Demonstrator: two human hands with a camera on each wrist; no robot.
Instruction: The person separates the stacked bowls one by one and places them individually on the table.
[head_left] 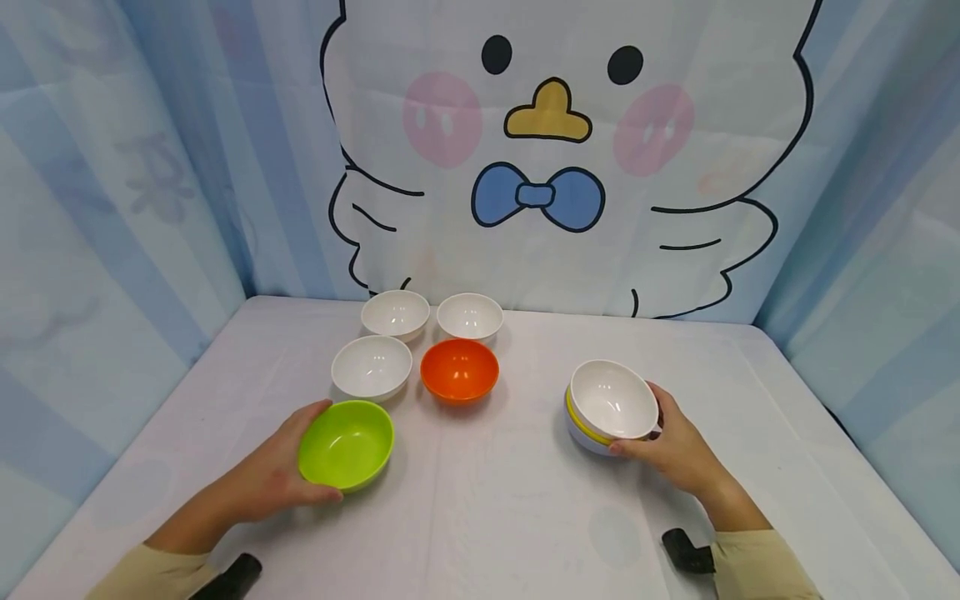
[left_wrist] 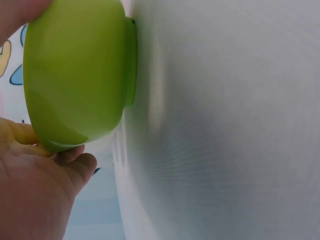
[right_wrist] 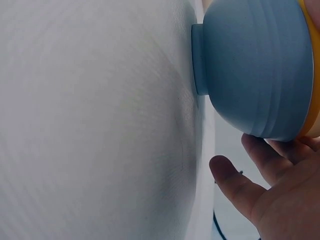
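My left hand (head_left: 281, 471) grips a lime-green bowl (head_left: 346, 446) from its left side, thumb at the near rim and fingers round the far side. In the left wrist view, the green bowl's foot (left_wrist: 131, 62) is right at the tabletop. On the right, my right hand (head_left: 678, 442) holds a stack of nested bowls between thumb and fingers. A white bowl (head_left: 613, 400) is on top, a yellow bowl (head_left: 581, 421) shows as a thin band beneath, and a pale blue bowl (right_wrist: 252, 70) forms the bottom. Some of the right fingertips touch near the blue bowl's rim.
Behind the green bowl sit an orange bowl (head_left: 459, 372) and three white bowls, one near left (head_left: 372, 368), one back left (head_left: 395, 316) and one back right (head_left: 470, 317). They stand on a white-covered table (head_left: 480, 517). A printed cartoon curtain (head_left: 540, 267) closes off the back.
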